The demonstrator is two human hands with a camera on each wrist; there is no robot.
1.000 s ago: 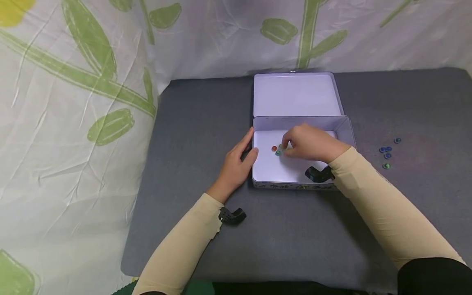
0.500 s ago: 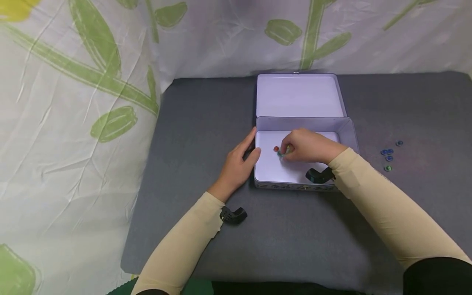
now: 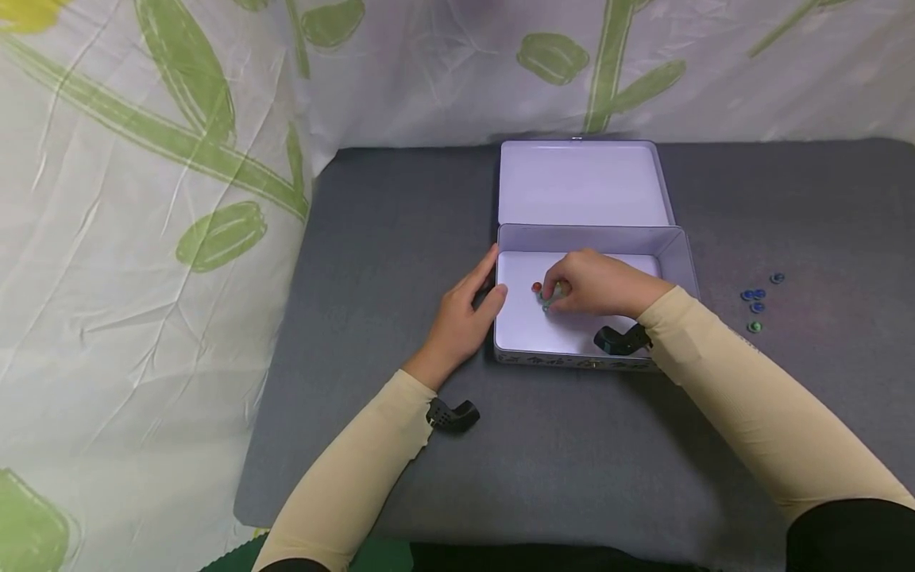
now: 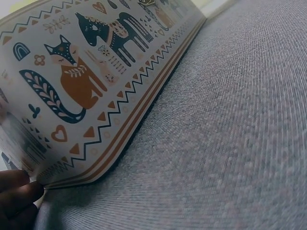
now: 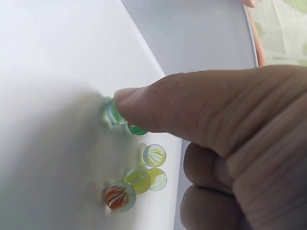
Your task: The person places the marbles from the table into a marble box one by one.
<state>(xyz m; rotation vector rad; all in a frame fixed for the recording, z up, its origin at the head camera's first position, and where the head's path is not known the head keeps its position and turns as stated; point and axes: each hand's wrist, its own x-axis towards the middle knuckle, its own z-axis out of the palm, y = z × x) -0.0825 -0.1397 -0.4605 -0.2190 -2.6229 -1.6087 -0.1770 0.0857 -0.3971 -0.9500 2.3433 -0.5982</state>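
A tin box [image 3: 593, 238] stands with its hinged lid [image 3: 581, 184] folded back. My left hand [image 3: 453, 326] rests against the box's left side, fingers extended and thumb at the rim. In the left wrist view, fingertips [image 4: 21, 194] touch the corner of the box's animal-patterned wall [image 4: 79, 72]. Inside the box, my right hand [image 3: 593, 282] pinches a green marble [image 5: 114, 114] low over the white floor; its index fingertip is hidden behind the thumb. Beside it sit another green marble [image 5: 138, 129], a red-striped marble [image 5: 120, 197] and several yellow-and-white marbles [image 5: 155, 155].
Right of the box, several blue marbles [image 3: 758, 307] and one green-looking marble [image 3: 754, 326] lie on the grey tabletop [image 3: 400, 214]. A leaf-patterned sheet [image 3: 457, 79] hangs behind and to the left of the table. Black wrist cameras [image 3: 454, 416] are worn on both wrists.
My right thumb and fingers have drawn slightly closer together at the marbles, and a green marble now shows nearer the front by the thumb. The left hand keeps its place on the box.
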